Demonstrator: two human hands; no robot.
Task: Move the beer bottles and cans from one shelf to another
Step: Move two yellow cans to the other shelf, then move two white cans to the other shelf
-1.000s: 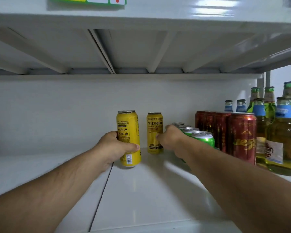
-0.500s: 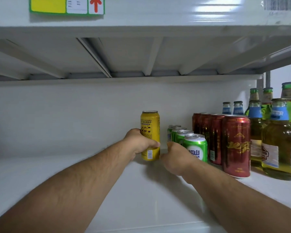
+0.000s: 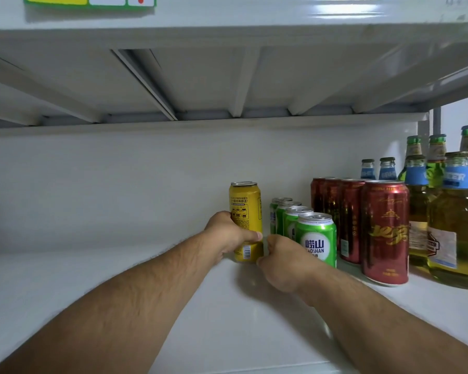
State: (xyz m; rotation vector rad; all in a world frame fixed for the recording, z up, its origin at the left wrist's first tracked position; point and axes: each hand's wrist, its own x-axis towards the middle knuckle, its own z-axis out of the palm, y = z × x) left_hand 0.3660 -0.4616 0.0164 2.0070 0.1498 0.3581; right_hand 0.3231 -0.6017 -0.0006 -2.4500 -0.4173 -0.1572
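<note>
A tall yellow can (image 3: 245,203) stands upright on the white shelf (image 3: 152,314), and my left hand (image 3: 227,236) grips its lower half from the left. The rim of a second yellow can shows just behind it. My right hand (image 3: 284,263) sits with curled fingers at the can's base, between it and the front green can (image 3: 318,238), holding nothing that I can see. A row of several green cans runs back from that one. To the right stand a row of red cans (image 3: 385,230) and several beer bottles (image 3: 455,217).
The shelf to the left of the yellow can is bare white surface up to the back wall (image 3: 106,184). The underside of the upper shelf (image 3: 200,76) with its ribs hangs low overhead. A yellow and green label (image 3: 89,0) is stuck on its front edge.
My left hand has carried the yellow can right and back, lining it up in front of the other yellow can. My right hand has left that rear can and drawn back to the front can's base.
</note>
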